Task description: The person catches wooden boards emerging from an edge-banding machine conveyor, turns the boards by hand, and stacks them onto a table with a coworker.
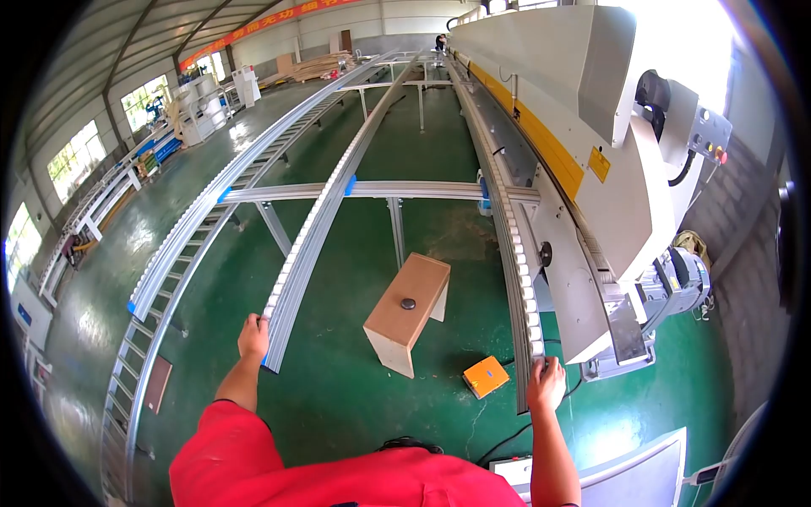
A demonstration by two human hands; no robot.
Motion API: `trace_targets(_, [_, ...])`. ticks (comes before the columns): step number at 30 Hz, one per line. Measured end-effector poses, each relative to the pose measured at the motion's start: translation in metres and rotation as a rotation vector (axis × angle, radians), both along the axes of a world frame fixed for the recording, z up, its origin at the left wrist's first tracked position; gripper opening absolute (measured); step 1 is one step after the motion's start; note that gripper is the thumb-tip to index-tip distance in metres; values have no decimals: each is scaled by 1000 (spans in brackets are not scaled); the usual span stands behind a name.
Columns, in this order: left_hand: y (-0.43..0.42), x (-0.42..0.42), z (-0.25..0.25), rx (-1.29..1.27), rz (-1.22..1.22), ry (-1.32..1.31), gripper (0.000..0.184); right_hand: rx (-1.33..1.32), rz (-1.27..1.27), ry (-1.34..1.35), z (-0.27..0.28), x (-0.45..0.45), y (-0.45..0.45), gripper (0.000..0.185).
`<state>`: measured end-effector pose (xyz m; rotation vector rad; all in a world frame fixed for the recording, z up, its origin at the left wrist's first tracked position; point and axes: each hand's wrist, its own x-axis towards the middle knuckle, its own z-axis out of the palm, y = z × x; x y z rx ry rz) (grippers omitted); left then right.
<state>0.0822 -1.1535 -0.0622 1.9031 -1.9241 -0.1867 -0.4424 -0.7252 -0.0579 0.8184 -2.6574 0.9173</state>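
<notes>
My left hand (253, 339) is closed at the near end of the middle roller rail (314, 221), a long aluminium profile topped with small white rollers. Its fingers curl against the rail's outer side. Further right, my right hand (546, 385) wraps round the near end of a second roller rail (512, 253), which runs along the big machine. Part of its fingers is hidden behind the rail end. Both rails stretch away from me and rest on an aluminium crossbeam (405, 191).
A wooden stool (410, 291) with a dark round object on top and an orange foot pedal box (486, 377) stand between the rails. A long white machine (549, 101) lines the right. Another roller rail (190, 224) runs on the left. A person (440, 42) is far off.
</notes>
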Motion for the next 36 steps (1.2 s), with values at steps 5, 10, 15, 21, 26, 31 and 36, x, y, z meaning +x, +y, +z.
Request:
trace_targets(5, [8,-6,6,-64,-1,11,38,1,-4,15,2,1,-1,23])
trace_targets(10, [7,-6,7,-45,-13,25,35,-7,-2,18,-1,0,-1,22])
trace_targets(15, [8,-6,6,-89,-28,14,32,-2,-3,26,0,0,-1,22])
trace_targets(21, [7,-5,4,-141,-58,-5,31,7,7,22,-2,-2,0,23])
trace_targets(26, [5,-3,0,-155,-69,-10,31,12,3,22,-1,-1,0,24])
trace_targets(31, [6,-3,1,-159,-74,1,30,9,-1,17,1,0,-1,23])
trace_targets(36, [7,-5,3,-156,-61,3,30,4,4,23,-2,-1,0,22])
